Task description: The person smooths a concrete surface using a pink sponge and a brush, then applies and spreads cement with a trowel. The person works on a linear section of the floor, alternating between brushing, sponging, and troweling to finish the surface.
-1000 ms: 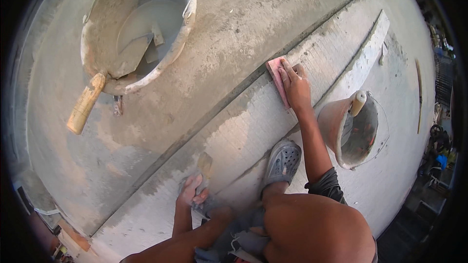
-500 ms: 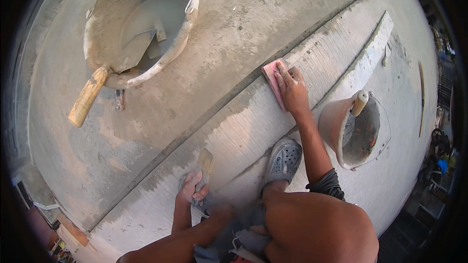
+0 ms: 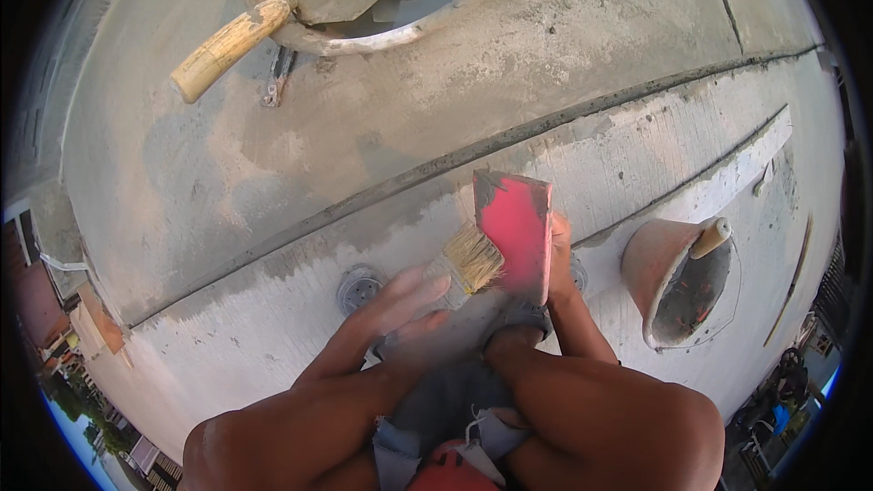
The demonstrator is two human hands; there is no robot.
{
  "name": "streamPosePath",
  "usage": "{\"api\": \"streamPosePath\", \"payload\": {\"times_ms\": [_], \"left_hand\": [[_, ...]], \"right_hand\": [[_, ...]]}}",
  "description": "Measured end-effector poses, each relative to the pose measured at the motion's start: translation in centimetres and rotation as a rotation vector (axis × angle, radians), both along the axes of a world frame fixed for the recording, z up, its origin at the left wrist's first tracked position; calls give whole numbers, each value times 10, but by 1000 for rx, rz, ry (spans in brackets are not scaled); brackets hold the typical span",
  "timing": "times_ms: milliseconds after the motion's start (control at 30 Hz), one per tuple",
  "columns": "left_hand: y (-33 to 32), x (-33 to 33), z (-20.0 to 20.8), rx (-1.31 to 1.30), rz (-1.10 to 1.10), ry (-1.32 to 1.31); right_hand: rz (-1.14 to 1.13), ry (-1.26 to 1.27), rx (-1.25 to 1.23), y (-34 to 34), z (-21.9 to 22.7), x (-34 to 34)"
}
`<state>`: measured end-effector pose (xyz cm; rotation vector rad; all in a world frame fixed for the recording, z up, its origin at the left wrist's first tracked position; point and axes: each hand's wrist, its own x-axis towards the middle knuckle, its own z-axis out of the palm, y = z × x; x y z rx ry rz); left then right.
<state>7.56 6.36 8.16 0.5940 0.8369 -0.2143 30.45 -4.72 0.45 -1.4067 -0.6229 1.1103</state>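
Observation:
My left hand [image 3: 411, 295], slightly blurred, is closed around a wide paintbrush [image 3: 475, 259] with pale, wet-looking bristles. The bristles are against or right beside the face of a pink float [image 3: 516, 227]; I cannot tell whether they touch. My right hand [image 3: 561, 238] grips that float from behind, and most of its fingers are hidden. The float stands tilted up with its flat face toward the brush. Grey mortar is smeared over its top left corner and edge. Both tools are held above a pale, ribbed concrete strip [image 3: 273, 327], between my knees and a dark groove.
A large bucket [image 3: 364, 42] of cloudy water stands at the top, a trowel with a wooden handle [image 3: 229, 50] resting in it. To the right is a smaller bucket [image 3: 641, 264] with mortar inside and a handle [image 3: 711, 238] at its rim. A long pale board [image 3: 718, 177] lies beyond it.
My right hand has lifted the float off the concrete and brought it back toward me, turned upright. The brush in my left hand has come up beside it. The view has shifted.

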Motion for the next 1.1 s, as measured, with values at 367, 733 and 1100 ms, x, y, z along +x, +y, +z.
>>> {"api": "streamPosePath", "payload": {"times_ms": [367, 733, 1100], "left_hand": [[17, 0, 0, 127, 210, -5], [16, -41, -2, 1349, -396, -28], [49, -36, 20, 1738, -979, -32]], "right_hand": [[168, 111, 12, -47, 1, -35], [-139, 545, -439, 6, 64, 27], [177, 598, -408, -1, 51, -5]]}}
